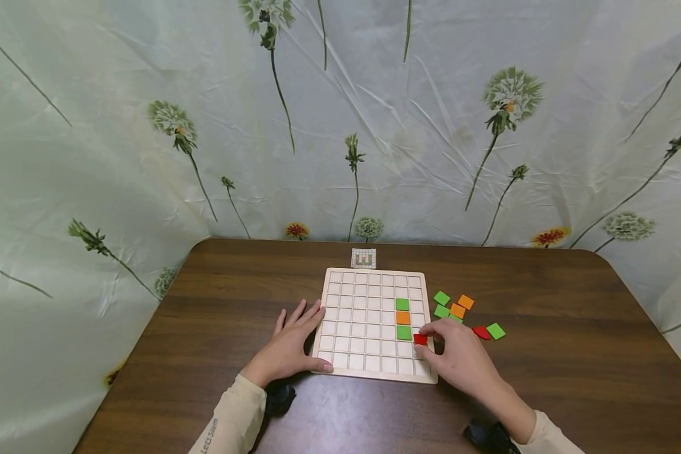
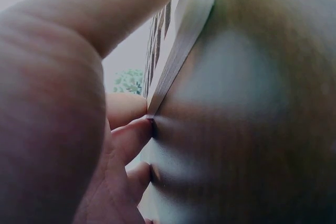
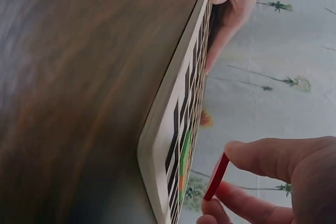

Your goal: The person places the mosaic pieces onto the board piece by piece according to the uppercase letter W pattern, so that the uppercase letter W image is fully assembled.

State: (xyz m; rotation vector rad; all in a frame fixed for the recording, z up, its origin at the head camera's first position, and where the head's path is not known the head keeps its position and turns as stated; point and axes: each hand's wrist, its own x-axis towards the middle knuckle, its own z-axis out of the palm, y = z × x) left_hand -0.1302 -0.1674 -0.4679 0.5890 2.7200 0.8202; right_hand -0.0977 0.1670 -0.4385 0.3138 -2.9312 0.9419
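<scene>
A light wooden grid board (image 1: 369, 302) lies flat on the table. One column on its right side carries two green tiles, the nearer one (image 1: 404, 332) and the farther one (image 1: 402, 304), with an orange tile (image 1: 403, 318) between them. My left hand (image 1: 289, 345) rests at the board's left side, fingers spread against the edge and thumb on the near-left corner. Between thumb and fingers, my right hand (image 1: 459, 356) pinches a red square tile (image 1: 420, 339) over the board's right part. In the right wrist view that tile (image 3: 216, 177) is tilted and held apart from the board.
Loose tiles lie right of the board: several green, including one (image 1: 441, 298), two orange, including one (image 1: 466, 302), and red (image 1: 481, 332) partly behind my hand. A small patterned card (image 1: 364, 258) sits beyond the board. Behind the brown table (image 1: 556, 302) hangs a flowered curtain (image 1: 431, 139).
</scene>
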